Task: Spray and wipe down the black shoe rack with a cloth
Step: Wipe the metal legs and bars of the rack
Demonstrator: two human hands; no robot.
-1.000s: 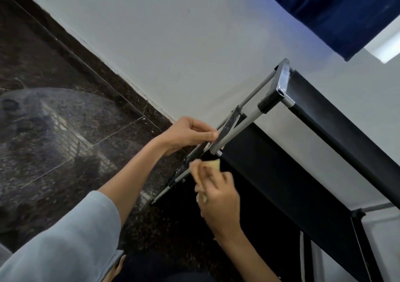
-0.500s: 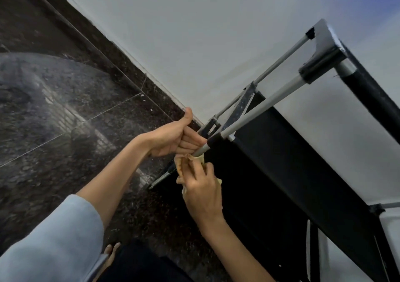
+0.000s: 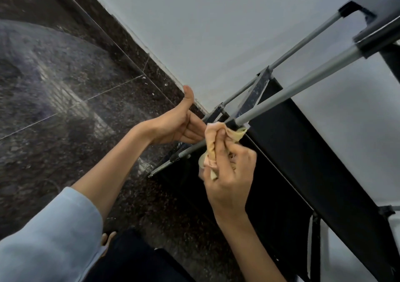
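1. Right hand (image 3: 229,173): fingers clenched around the bunched cloth (image 3: 211,149), pressing it onto the grey rail (image 3: 287,91) of the shoe rack (image 3: 313,162) to wipe it.
2. Left hand (image 3: 177,126): fingers extended, thumb raised, apparently steadying the frame just beyond the cloth; contact unclear.

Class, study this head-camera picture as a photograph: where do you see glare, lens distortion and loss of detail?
Head view: a pale sheen of glare lies across the dark polished floor; the wide lens leaves the wall's base line tilted; the black fabric of the shoe rack is so dark that detail is lost; the cloth is sharp.
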